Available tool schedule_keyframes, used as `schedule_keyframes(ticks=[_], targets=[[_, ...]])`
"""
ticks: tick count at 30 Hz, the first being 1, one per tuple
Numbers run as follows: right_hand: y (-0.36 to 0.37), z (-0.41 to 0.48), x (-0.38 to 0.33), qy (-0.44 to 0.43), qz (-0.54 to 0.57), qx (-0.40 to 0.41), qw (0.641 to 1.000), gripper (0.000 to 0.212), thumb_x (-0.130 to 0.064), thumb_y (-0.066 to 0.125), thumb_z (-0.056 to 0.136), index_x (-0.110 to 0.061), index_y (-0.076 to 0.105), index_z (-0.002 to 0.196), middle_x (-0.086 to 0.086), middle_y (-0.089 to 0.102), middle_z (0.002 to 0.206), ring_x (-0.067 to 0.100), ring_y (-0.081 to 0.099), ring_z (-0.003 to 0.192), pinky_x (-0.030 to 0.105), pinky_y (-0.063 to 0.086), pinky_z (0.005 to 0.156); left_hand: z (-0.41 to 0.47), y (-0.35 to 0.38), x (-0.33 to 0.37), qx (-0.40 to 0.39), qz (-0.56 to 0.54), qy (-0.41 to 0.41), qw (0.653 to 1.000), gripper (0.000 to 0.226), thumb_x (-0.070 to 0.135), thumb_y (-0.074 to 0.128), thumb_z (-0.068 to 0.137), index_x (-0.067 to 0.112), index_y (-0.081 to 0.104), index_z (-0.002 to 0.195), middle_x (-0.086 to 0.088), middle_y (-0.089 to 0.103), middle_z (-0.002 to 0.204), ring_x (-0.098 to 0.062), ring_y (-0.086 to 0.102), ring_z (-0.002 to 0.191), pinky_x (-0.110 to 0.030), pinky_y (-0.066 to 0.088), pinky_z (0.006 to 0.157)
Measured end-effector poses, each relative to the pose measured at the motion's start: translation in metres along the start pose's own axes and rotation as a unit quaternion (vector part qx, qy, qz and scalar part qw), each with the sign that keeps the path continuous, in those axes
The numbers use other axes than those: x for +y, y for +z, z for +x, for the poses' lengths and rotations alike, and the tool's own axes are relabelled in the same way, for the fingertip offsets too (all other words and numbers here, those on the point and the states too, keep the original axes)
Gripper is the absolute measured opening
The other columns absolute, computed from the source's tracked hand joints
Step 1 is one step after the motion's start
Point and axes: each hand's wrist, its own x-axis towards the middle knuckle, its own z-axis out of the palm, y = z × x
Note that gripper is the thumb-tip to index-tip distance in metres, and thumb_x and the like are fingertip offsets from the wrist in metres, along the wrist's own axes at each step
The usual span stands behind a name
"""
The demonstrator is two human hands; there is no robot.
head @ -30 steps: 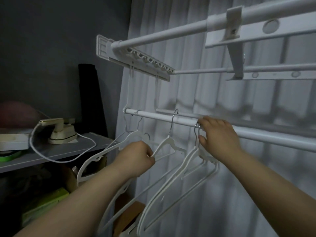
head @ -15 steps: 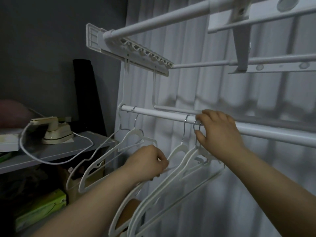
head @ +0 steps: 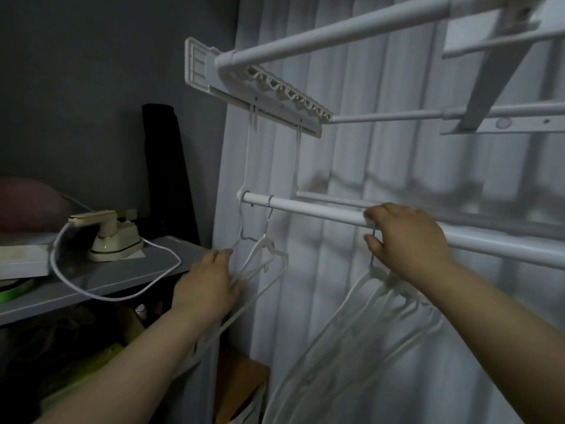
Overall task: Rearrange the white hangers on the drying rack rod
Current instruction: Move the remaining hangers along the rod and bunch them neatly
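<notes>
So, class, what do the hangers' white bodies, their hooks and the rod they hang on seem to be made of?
The hanger bodies: likely plastic, white and matte, with thin moulded arms. The hooks: metal wire, thin and grey, with a glint. The rod: a smooth white tube, probably coated metal, though plastic is possible; the dim light leaves it open.

The right hand (head: 409, 240) hides where the hooks of the bunched hangers (head: 377, 275) meet the rod (head: 312, 209), their lower ends run off the bottom edge, and whether the left hand (head: 204, 289) grips another hanger (head: 265, 241) is unclear.
</notes>
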Motion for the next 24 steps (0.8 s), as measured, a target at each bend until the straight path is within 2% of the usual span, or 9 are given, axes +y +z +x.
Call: schedule_keyframes(ticks=[2, 5, 9, 12, 16, 21, 24], targets=[[0.0, 0.0, 0.001, 0.008, 0.001, 0.002, 1.0, 0.036, -0.031, 0.05, 0.088, -0.016, 0.049, 0.12, 0.004, 0.056, 0.119, 0.027, 0.052, 0.106, 0.034, 0.034, 0.087, 0.003, 0.005, -0.002, -0.037, 0.012, -0.004, 0.999, 0.046, 0.029, 0.047, 0.09, 0.02, 0.036, 0.134, -0.009, 0.053, 0.128, -0.027, 0.052, 0.115, -0.032, 0.044, 0.088], [0.001, -0.003, 0.001, 0.015, 0.005, 0.008, 1.0, 0.035, -0.029, 0.052, 0.087, -0.014, 0.052, 0.118, 0.007, 0.057, 0.117, 0.029, 0.054, 0.103, 0.035, 0.034, 0.087, 0.007, 0.009, -0.004, -0.039, 0.046, -0.006, 0.998, 0.026, 0.022, 0.042, 0.091, 0.017, 0.051, 0.115, -0.011, 0.061, 0.113, -0.028, 0.058, 0.105, -0.031, 0.045, 0.079], [0.0, -0.004, 0.003, 0.021, 0.011, 0.013, 1.0, 0.034, -0.028, 0.054, 0.086, -0.012, 0.054, 0.116, 0.009, 0.059, 0.114, 0.031, 0.054, 0.1, 0.035, 0.033, 0.086, 0.015, 0.014, -0.008, -0.047, 0.072, -0.002, 0.996, 0.024, 0.019, 0.041, 0.091, 0.017, 0.059, 0.107, -0.011, 0.062, 0.112, -0.03, 0.058, 0.104, -0.034, 0.047, 0.082], [0.0, -0.005, 0.003, 0.026, 0.016, 0.018, 0.999, 0.034, -0.028, 0.054, 0.086, -0.012, 0.054, 0.116, 0.008, 0.059, 0.114, 0.031, 0.053, 0.101, 0.034, 0.032, 0.087, 0.018, 0.019, -0.006, -0.043, 0.077, 0.007, 0.996, 0.025, 0.023, 0.04, 0.092, 0.015, 0.06, 0.105, -0.01, 0.063, 0.111, -0.027, 0.058, 0.103, -0.03, 0.045, 0.077], [0.001, -0.007, 0.006, 0.026, 0.012, 0.014, 0.999, 0.034, -0.028, 0.052, 0.087, -0.013, 0.053, 0.117, 0.008, 0.059, 0.115, 0.031, 0.053, 0.102, 0.034, 0.031, 0.087, 0.021, 0.018, 0.0, -0.029, 0.032, 0.018, 0.999, 0.024, 0.023, 0.041, 0.093, 0.011, 0.061, 0.099, -0.012, 0.065, 0.105, -0.027, 0.059, 0.097, -0.028, 0.039, 0.068], [0.001, -0.007, 0.008, 0.021, 0.011, 0.014, 1.0, 0.037, -0.029, 0.052, 0.087, -0.014, 0.051, 0.121, 0.006, 0.058, 0.118, 0.028, 0.053, 0.105, 0.033, 0.03, 0.089, 0.033, 0.006, 0.017, -0.033, -0.03, 0.036, 0.998, 0.024, 0.017, 0.042, 0.092, 0.009, 0.063, 0.101, -0.015, 0.066, 0.104, -0.03, 0.061, 0.097, -0.027, 0.04, 0.072], [-0.001, -0.008, 0.008, 0.014, 0.015, 0.016, 1.0, 0.038, -0.03, 0.05, 0.088, -0.015, 0.049, 0.123, 0.005, 0.057, 0.119, 0.027, 0.052, 0.106, 0.031, 0.029, 0.089, 0.04, 0.001, 0.031, -0.062, -0.063, 0.036, 0.995, 0.021, 0.011, 0.044, 0.089, 0.007, 0.064, 0.094, -0.014, 0.068, 0.096, -0.027, 0.064, 0.083, -0.025, 0.043, 0.069]])
